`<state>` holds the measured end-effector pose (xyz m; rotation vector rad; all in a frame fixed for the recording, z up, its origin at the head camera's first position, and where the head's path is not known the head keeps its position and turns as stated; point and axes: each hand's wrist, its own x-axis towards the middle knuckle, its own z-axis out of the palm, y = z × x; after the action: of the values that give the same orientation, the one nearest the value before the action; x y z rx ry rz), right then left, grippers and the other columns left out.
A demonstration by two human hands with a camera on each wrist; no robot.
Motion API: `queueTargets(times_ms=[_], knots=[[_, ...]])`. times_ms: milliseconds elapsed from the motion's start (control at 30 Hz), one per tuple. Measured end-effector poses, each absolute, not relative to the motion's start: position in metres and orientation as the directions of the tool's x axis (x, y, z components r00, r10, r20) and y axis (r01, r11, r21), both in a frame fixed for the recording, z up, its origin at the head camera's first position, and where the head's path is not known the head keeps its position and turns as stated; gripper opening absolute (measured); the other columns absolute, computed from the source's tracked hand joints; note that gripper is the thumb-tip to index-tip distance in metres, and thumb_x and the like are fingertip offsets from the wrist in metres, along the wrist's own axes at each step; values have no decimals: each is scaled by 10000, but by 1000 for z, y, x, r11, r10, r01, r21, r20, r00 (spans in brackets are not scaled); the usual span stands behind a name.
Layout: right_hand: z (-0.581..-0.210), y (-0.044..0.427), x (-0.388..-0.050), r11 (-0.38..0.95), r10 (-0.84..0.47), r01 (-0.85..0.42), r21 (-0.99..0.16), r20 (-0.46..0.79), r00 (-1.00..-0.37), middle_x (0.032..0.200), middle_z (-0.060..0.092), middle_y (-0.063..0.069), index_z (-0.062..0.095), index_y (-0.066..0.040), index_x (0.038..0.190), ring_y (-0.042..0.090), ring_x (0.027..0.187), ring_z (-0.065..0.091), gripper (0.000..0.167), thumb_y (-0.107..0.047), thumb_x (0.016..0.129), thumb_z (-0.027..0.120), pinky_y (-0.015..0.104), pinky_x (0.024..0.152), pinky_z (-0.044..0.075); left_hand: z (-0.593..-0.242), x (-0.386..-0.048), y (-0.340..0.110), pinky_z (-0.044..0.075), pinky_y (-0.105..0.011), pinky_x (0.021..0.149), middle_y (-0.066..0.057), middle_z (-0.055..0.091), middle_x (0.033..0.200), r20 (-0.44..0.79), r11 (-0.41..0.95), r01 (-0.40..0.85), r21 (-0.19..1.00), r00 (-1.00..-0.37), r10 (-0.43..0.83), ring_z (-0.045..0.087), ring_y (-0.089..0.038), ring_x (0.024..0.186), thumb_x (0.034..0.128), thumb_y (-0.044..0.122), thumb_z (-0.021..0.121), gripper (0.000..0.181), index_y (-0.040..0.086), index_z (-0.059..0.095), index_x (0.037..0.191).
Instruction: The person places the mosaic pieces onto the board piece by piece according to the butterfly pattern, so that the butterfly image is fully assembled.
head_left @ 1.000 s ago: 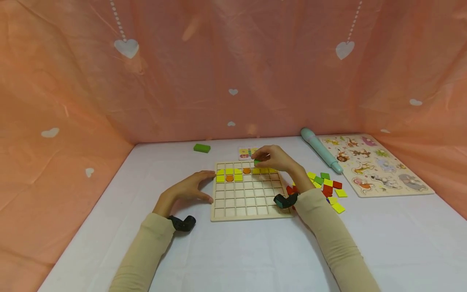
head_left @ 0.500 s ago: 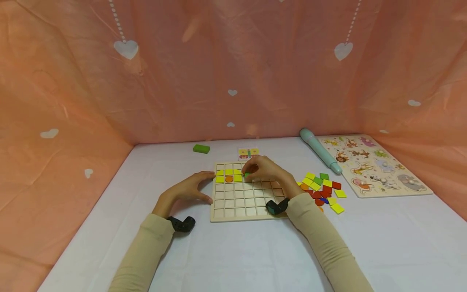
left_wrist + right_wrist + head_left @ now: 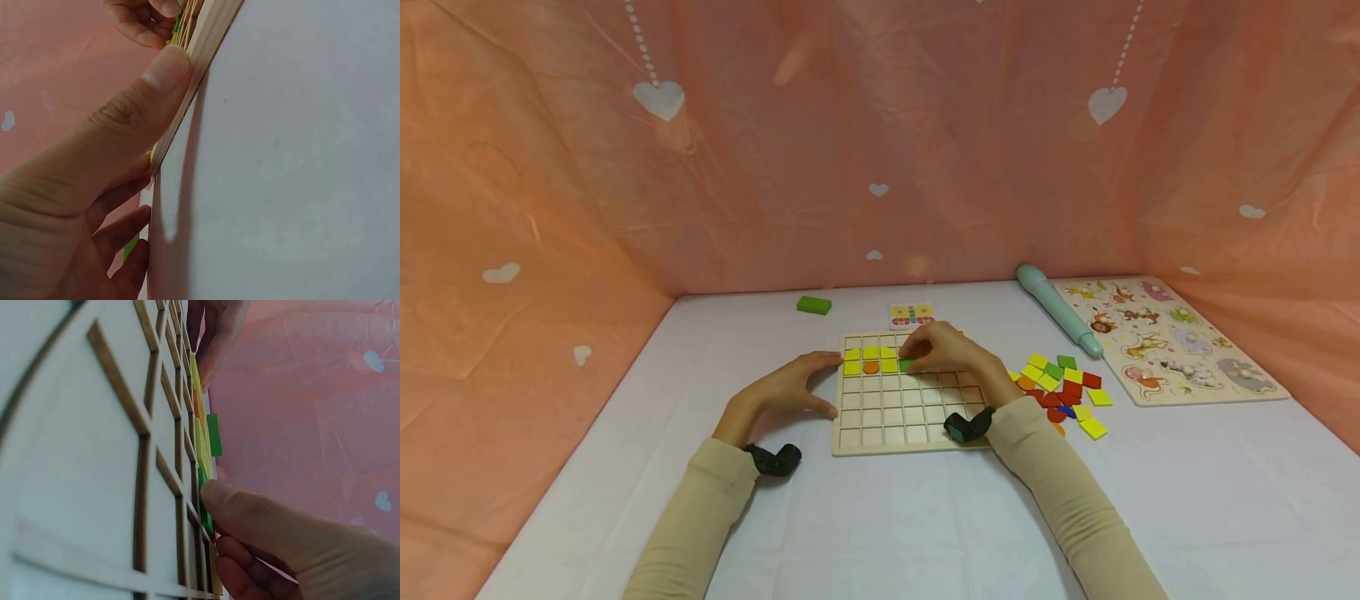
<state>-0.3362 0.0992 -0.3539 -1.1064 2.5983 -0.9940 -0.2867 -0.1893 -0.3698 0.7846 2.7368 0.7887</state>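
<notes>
A pale wooden grid board (image 3: 883, 414) lies on the white table. Yellow square tiles (image 3: 870, 353) and an orange round tile (image 3: 871, 367) sit in its upper left cells. My left hand (image 3: 786, 387) rests against the board's left edge, thumb and fingertips touching it with a wide space between them. My right hand (image 3: 947, 348) is over the upper middle of the board. Its thumb (image 3: 225, 497) and curled fingers pinch a green square tile (image 3: 205, 499), which lies level in a cell beside the yellow ones. The right hand hides the cells behind it.
Loose red, yellow, green, blue and orange tiles (image 3: 1071, 392) lie right of the board. Behind it are a small pattern card (image 3: 912, 316) and a green block (image 3: 814, 305). An animal puzzle board (image 3: 1180, 342) and a mint-coloured microphone-shaped pen (image 3: 1060, 310) lie at the far right.
My right hand has moved left and nearer, carrying the green tile down from the board's top edge into a cell in the second filled row. My left hand stays at the edge.
</notes>
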Motion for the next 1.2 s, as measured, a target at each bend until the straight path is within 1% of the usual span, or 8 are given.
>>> queueTargets(times_ms=[367, 633, 700, 800, 867, 1000, 1067, 1200], knots=[[-357, 99, -338, 526, -683, -597, -605, 118, -721, 951, 697, 59, 707, -22, 989, 136, 817, 637, 213, -79, 787, 741, 247, 748, 532, -370, -288, -190, 183, -491, 1130, -170, 333, 1472, -36, 723, 443, 530, -840, 541, 239, -349, 1377, 680, 327, 829, 907, 9, 381, 1403], [-353, 100, -336, 523, -680, -589, -616, 114, -724, 954, 690, 63, 707, -25, 990, 134, 821, 631, 206, -83, 795, 735, 250, 756, 529, -370, -288, -190, 175, -484, 1134, -161, 326, 1478, -46, 727, 425, 539, -847, 529, 232, -339, 1382, 682, 318, 829, 907, 15, 376, 1408], [-349, 103, -336, 509, -679, -589, -628, 128, -723, 963, 686, 78, 704, -17, 994, 150, 836, 628, 205, -85, 802, 728, 268, 771, 529, -370, -288, -190, 173, -485, 1135, -162, 326, 1477, -44, 724, 429, 539, -845, 533, 231, -341, 1382, 685, 331, 826, 907, 17, 377, 1408], [-341, 115, -335, 480, -667, -578, -659, 154, -729, 1005, 671, 125, 689, 14, 1021, 208, 888, 620, 227, -78, 815, 713, 322, 826, 525, -371, -288, -188, 172, -483, 1136, -166, 329, 1475, -29, 708, 445, 549, -836, 548, 232, -342, 1381, 682, 370, 822, 917, 18, 382, 1405], [-336, 127, -333, 460, -659, -573, -679, 172, -733, 1040, 654, 174, 669, 42, 1050, 258, 932, 613, 259, -78, 823, 704, 366, 860, 517, -371, -287, -187, 195, -490, 1127, -179, 344, 1462, -9, 698, 470, 540, -827, 563, 251, -353, 1369, 681, 411, 812, 920, 11, 393, 1395], [-326, 155, -329, 460, -627, -542, -704, 175, -759, 1086, 627, 225, 651, 53, 1084, 294, 979, 604, 298, -94, 830, 700, 407, 890, 505, -371, -287, -187, 200, -481, 1128, -173, 345, 1463, -17, 708, 457, 537, -834, 551, 254, -345, 1370, 677, 399, 818, 924, 14, 389, 1399], [-324, 171, -327, 480, -603, -528, -701, 174, -778, 1086, 631, 218, 657, 37, 1085, 280, 975, 607, 292, -103, 832, 700, 392, 879, 513, -372, -288, -188, 189, -476, 1133, -161, 338, 1471, -34, 718, 436, 542, -843, 537, 244, -335, 1377, 675, 359, 829, 924, 21, 380, 1408], [-323, 204, -322, 518, -549, -503, -692, 181, -816, 1091, 633, 214, 652, 34, 1096, 288, 977, 619, 287, -104, 847, 684, 297, 828, 532, -374, -289, -189, 200, -469, 1131, -147, 340, 1472, -39, 728, 428, 535, -848, 528, 248, -321, 1378, 677, 322, 833, 913, 29, 378, 1412]])
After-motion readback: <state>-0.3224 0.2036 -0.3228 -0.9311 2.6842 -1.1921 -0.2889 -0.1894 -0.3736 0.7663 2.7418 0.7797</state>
